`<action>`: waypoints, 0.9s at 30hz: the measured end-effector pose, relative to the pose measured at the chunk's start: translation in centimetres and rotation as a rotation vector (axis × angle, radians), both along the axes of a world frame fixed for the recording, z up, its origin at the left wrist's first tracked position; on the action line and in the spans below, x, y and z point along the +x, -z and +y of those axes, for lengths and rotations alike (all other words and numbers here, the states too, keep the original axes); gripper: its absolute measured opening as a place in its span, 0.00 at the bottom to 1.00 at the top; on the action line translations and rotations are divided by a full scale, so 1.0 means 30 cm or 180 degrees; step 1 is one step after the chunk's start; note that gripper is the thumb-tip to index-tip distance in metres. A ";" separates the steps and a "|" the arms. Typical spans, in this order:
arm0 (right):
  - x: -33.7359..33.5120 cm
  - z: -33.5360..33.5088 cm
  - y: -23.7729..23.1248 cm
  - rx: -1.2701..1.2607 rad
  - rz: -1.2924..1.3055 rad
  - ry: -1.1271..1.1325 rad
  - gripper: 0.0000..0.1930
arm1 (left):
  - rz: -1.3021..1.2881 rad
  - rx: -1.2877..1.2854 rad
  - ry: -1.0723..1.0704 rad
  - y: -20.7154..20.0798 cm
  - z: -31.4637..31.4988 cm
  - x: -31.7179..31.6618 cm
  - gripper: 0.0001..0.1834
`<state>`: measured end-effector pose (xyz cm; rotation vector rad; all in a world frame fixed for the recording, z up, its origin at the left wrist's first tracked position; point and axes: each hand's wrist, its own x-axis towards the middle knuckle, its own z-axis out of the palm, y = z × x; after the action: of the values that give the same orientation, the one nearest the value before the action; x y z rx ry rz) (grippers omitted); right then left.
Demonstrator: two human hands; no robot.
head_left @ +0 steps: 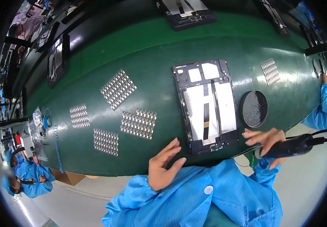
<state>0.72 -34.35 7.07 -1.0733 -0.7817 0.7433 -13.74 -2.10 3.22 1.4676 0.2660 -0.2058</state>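
Observation:
An opened tablet (209,109) with a black frame, white panels and dark ribbon cables lies on the green mat in front of me. My left hand (165,164) is by its lower left corner, thumb and fingers apart, holding nothing. At its lower right, my right hand (265,142) has a black corded tool (290,147), which looks like an electric screwdriver, between thumb and fingers. Some of those fingers stretch toward the tablet's edge. Beside the tablet's right side sits a round dark dish (254,109) with a grid of small holes.
Several sheets of small parts (118,89) lie left of the tablet, and one small sheet (270,72) lies to its right. More opened tablets (188,13) rest along the far side. A coiled blue cord (57,143) hangs at the left. Co-workers in blue (31,174) sit at both sides.

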 end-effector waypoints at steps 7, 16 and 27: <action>-0.004 0.043 0.067 -0.0368 -0.0135 -0.0908 0.16 | 0.0753 -0.0782 0.0026 -0.002 -0.028 0.025 0.31; 0.055 0.298 -0.089 0.0279 -0.0138 -0.1172 0.15 | 0.0466 -0.0967 -0.0873 -0.157 0.192 0.209 0.21; 0.092 0.502 -0.080 0.0249 -0.0440 -0.0269 0.18 | -0.0285 -0.0985 -0.1505 -0.013 0.784 0.775 0.29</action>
<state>3.47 -19.28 9.47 -1.0338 -0.9716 0.7090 9.50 21.41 3.62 1.0696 0.4771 0.1944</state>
